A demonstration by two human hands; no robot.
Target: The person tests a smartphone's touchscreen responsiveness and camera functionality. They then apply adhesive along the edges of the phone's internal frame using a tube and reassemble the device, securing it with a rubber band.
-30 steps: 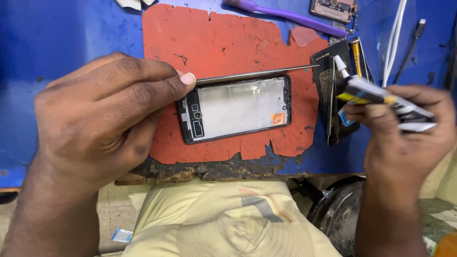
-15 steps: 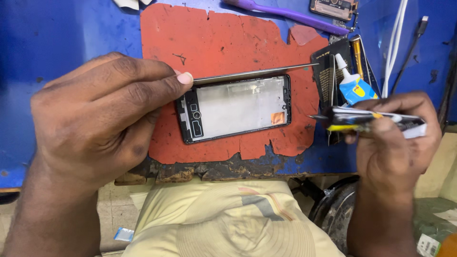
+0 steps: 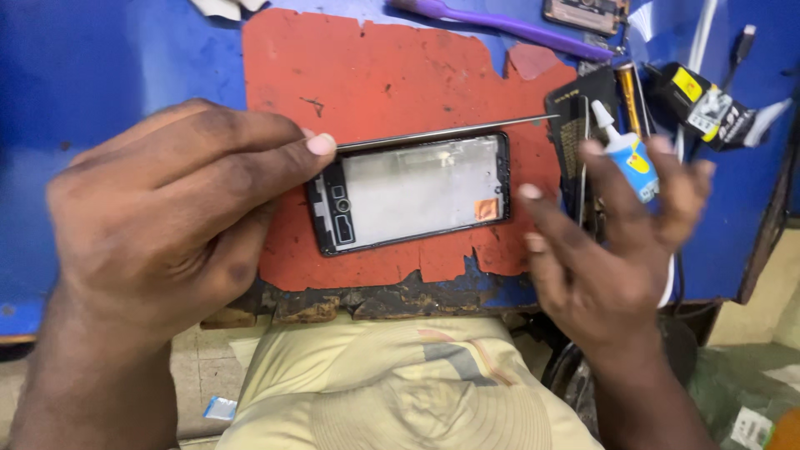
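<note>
Left hand [image 3: 167, 208] lies over the near-left part of the red mat [image 3: 375, 75], its grip closed: thumb and forefinger pinched together on the end of a long thin metal rod [image 3: 442, 133]. The rod runs away from that grip to the right, laid along the far edge of the phone frame [image 3: 412, 193], its tip ending past the frame's far-right corner. Held low and nearly flat, it appears placed to ride the seam of that edge; whether it actually touches the frame I cannot tell.

The phone frame sits flat on the mat just right of the left grip, screen side gone, pale inner plate showing, camera cut-outs at the end nearest the left fingers. The mat seems to serve as a soft work pad on the blue desk [image 3: 100, 67].

Right hand [image 3: 608, 242] hovers right of the frame, fingers spread apart, clamped on nothing. A small white glue bottle [image 3: 625, 154] with a blue-yellow label shows between its fingers, lying just beyond them; contact is unclear. Next to the bottle lies a dark flat part [image 3: 571, 125].

Beyond both grips: a purple toothbrush [image 3: 500, 25] at the far edge, and a small wrapped black-yellow pack [image 3: 708, 104] far right.
</note>
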